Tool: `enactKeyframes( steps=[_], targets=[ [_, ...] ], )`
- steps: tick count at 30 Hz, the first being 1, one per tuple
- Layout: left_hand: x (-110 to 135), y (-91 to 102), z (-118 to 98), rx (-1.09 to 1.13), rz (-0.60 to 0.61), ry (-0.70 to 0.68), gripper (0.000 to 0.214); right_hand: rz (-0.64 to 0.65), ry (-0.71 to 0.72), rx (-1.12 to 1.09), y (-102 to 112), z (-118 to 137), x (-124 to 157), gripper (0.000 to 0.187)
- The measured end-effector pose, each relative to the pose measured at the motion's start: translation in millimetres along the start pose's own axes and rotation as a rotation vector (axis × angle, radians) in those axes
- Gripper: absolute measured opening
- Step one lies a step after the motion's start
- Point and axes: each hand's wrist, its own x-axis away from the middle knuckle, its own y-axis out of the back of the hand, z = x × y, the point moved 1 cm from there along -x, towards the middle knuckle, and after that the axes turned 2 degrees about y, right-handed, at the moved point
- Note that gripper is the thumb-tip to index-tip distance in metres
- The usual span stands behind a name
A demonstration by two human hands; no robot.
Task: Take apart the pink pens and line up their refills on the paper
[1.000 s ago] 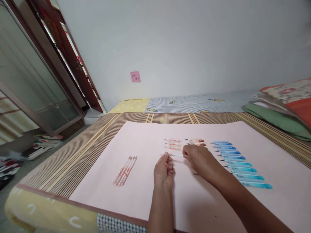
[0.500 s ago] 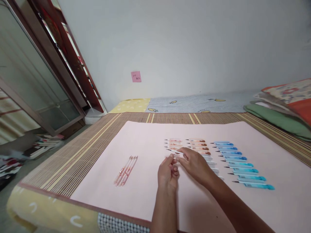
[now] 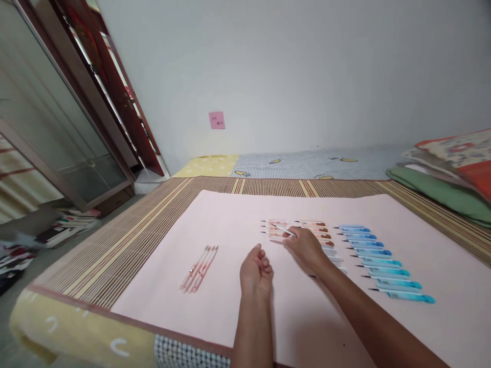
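Note:
My right hand (image 3: 305, 248) pinches a thin white pen refill (image 3: 284, 231) with a dark tip. The refill slants over a short column of pink pen barrels (image 3: 276, 236), its tip pointing up and left. Lower left of it, my left hand (image 3: 256, 268) has its fingers curled in and its thumb up, with nothing visible in it. Brown pen barrels (image 3: 320, 230) lie just beyond my right hand. Greyish clear barrels (image 3: 337, 259) are partly hidden under the right hand and forearm.
Several blue pen barrels (image 3: 383, 253) with refills beside them form a column on the right. Pink-patterned pens (image 3: 200, 268) lie grouped at left on the pale pink sheet (image 3: 164, 286). A striped mat (image 3: 115, 240) lies underneath. Folded cloths (image 3: 441, 191) are stacked at far right.
My right hand has moved away from my left, carrying the refill up over the pink barrels. My left hand has drawn slightly down and left, its fingers still curled.

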Motion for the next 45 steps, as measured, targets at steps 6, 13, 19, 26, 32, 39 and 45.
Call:
enactKeyframes(
  steps=[6, 13, 19, 26, 32, 39, 45],
  targets=[
    [4, -2.3, -4, 0.053, -0.002, 0.066, 0.031, -0.02, -0.019, 0.097, -19, -4, -11, 0.015],
    [5, -3.7, -6, 0.074, -0.021, 0.048, 0.029, -0.015, -0.022, 0.21, -29, -8, -13, 0.014],
    [5, -3.6, -6, 0.066, -0.019, 0.057, 0.028, -0.028, -0.028, 0.26, -31, -7, -12, 0.018],
    [7, -4.4, -5, 0.055, -0.006, 0.065, 0.03, -0.025, -0.01, 0.284, -29, -6, -10, 0.016],
    [8, -5.3, -5, 0.053, -0.007, 0.05, 0.028, -0.038, 0.014, 0.306, -31, -7, -11, 0.017],
    [7, -4.8, -4, 0.056, 0.002, 0.055, 0.027, -0.049, 0.023, 0.313, -34, -8, -12, 0.016],
    [4, -2.4, -4, 0.073, 0.012, 0.068, 0.026, -0.057, 0.028, 0.299, -33, -8, -10, 0.012]
  ],
)
